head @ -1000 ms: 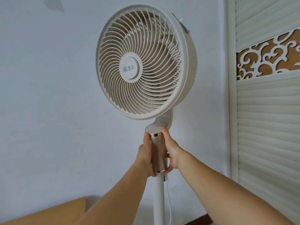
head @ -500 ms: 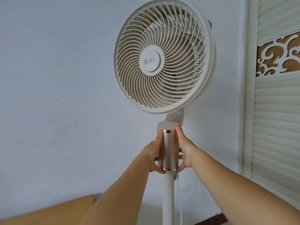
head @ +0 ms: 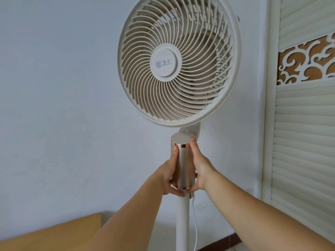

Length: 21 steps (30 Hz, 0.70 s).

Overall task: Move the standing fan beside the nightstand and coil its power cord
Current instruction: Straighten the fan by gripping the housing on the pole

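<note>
Standing fan [head: 178,66] upright by wall, w/ L hand [head: 169,175] & R hand [head: 199,169] gripping its gold neck cylinder [head: 183,165] from opp. sides, thumbs up front; white cord [head: 194,223] hangs behind pole.

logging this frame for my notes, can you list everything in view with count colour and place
standing fan: one, cream-white, centre, before the wall
fan neck cylinder: one, rose-gold, under the fan head, atop the pole
pole: one, white, bottom centre
power cord: one, white, hanging right of the pole
wall: one, pale grey-white, behind the fan
louvred door: one, white with a brown carved panel, right edge
wooden surface: one, tan, bottom left
left hand: grips the cylinder's left side
right hand: grips its right side
</note>
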Tool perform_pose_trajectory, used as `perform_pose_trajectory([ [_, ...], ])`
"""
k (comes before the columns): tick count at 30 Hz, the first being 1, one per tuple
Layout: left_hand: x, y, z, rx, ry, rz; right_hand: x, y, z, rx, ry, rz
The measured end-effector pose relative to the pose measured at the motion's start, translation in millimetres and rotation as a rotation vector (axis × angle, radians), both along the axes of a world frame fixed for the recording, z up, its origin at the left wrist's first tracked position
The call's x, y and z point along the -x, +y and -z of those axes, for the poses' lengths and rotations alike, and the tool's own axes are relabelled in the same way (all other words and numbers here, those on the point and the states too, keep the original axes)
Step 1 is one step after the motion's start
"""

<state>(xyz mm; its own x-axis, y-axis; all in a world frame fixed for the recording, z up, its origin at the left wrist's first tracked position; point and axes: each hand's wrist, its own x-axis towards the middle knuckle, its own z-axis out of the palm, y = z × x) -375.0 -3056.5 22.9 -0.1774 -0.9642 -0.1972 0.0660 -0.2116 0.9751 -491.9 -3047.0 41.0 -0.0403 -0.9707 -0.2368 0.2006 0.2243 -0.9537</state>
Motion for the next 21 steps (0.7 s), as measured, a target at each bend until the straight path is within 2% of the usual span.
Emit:
perform_pose_trajectory([
  [4,2,17,-2,0.021,-0.006,-0.036,-1,10,-1,0.046,-0.016,0.027],
  [9,-4,37,-2,0.027,-0.019,-0.182,-15,21,-4,0.120,0.032,0.027],
  [15,-25,47,-2,0.008,0.029,-0.324,-46,14,-3,0.160,0.102,-0.055],
  [21,-42,45,-5,0.033,0.094,-0.444,-70,-3,-10,0.130,0.084,-0.189],
])
